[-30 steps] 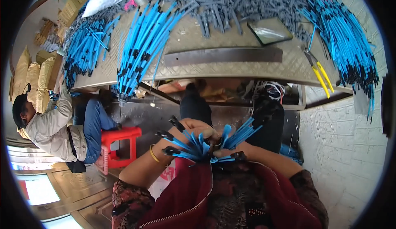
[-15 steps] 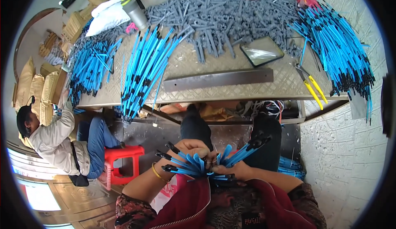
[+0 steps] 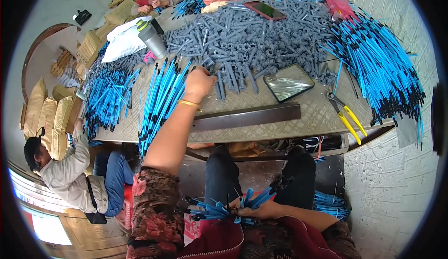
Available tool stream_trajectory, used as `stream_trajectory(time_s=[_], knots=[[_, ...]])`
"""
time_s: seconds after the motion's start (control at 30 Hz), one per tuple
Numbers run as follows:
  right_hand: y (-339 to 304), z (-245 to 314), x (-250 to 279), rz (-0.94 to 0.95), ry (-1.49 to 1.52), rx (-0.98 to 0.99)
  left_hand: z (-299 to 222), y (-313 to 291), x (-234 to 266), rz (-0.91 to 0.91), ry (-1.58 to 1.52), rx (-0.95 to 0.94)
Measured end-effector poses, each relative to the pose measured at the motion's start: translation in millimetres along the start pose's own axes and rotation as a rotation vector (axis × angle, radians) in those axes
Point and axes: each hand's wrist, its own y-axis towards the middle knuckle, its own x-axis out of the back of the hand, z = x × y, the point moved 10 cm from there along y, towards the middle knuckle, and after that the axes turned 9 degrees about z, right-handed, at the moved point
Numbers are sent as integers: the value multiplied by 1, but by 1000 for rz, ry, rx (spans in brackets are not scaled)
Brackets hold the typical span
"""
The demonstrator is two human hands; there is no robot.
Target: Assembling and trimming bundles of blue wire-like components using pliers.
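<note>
My left hand [image 3: 199, 82] is stretched out over the table at the upper end of a loose row of blue rods with black tips [image 3: 164, 88], beside the heap of grey plastic tubes [image 3: 247, 39]. Its fingers are curled and point away, so what they grip, if anything, is hidden. Low over my lap, my right hand [image 3: 262, 210] is closed round the middle of a bundle of blue rods [image 3: 217, 210], whose black-tipped ends fan out to both sides.
A dark metal bar [image 3: 247, 117] lies along the table's near edge. To its right are a clear-topped flat case [image 3: 289, 82] and yellow-handled pliers [image 3: 345, 117]. More blue rods [image 3: 382, 67] are piled at right. A steel bottle [image 3: 151, 39] stands behind. Two people work nearby.
My left hand has left the bundle over my lap and reached forward to the table. The right hand still holds the bundle, slightly lower in view. The view has tilted up a little.
</note>
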Motion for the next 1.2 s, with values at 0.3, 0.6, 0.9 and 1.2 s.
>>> stream_trajectory(time_s=[0.3,0.6,0.9,1.2], knots=[[-7,-23,-4,30,-27,-44,-30,-59,25,-109,-453,-141],[-2,-9,-20,43,-86,88,-44,-260,-18,545,-990,-104],[6,-14,-15,-22,-181,-37,-26,-334,-72,906,-1446,103],[6,-12,-13,-42,-186,64,-24,-335,-76,1042,-1323,-5]])
